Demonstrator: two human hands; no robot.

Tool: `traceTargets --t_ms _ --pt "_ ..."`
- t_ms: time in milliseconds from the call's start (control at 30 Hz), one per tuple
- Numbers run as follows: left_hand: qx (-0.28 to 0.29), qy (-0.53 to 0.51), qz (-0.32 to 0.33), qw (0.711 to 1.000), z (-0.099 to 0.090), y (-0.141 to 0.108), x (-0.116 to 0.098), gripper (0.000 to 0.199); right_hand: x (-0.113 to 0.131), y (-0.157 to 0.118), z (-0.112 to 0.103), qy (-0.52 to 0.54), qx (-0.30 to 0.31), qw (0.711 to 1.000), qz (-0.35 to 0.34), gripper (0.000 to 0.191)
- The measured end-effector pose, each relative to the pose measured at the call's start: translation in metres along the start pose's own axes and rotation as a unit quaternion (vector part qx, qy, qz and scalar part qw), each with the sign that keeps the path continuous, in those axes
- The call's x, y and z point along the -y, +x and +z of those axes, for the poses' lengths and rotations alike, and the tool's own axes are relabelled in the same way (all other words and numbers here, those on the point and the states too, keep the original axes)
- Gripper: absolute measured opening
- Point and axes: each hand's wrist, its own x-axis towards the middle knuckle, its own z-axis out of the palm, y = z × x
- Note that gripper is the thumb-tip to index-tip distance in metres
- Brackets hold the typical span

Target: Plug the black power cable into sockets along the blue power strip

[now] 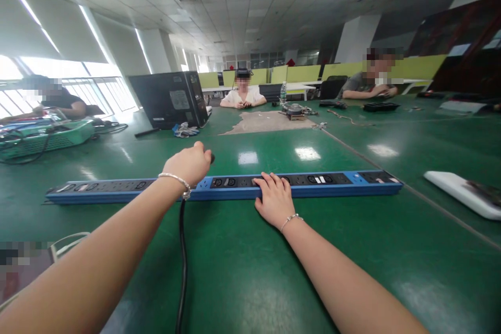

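Observation:
A long blue power strip (235, 194) with black sockets lies lengthwise across the green table. My left hand (192, 160) is closed in a fist above its left half, around the end of a black power cord (183, 266). A dark tip of that end shows past the fingers; the rest is hidden in the hand. From below the wrist, the cord runs down toward the near table edge. My right hand (275, 197) lies flat on the middle of the strip, fingers spread over the sockets, gripping nothing.
A black computer case (168, 99) and gloves (185, 130) stand at the back left, beside a green basket (58, 138). To the right lies a white flat object (462, 193). Three people sit around the table's far side. A bottle (283, 93) stands near metal parts (294, 109).

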Motion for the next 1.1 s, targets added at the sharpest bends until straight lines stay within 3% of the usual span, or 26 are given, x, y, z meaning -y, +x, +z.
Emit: traceTargets --t_ms 133,233,333,500,1100 --pt "0.049 -0.076 0.053 0.994 -0.003 0.004 -0.023 0.038 -0.001 0.001 0.002 -0.002 0.002 1.000 0.012 0.053" --pt "0.124 -0.098 0.072 0.985 0.015 0.007 -0.043 0.036 -0.001 0.001 0.002 0.000 0.004 1.000 0.010 0.055" --pt "0.155 -0.091 0.089 0.980 0.034 0.011 -0.062 0.034 -0.002 0.001 0.001 0.002 0.003 1.000 0.007 0.055" --pt "0.158 -0.066 0.094 0.981 0.048 0.018 -0.075 0.037 -0.001 0.000 0.001 0.003 0.006 1.000 0.011 0.056" --pt "0.138 0.010 0.082 0.987 0.049 0.017 -0.088 0.037 0.000 0.001 -0.001 -0.004 0.023 1.000 0.015 0.056"
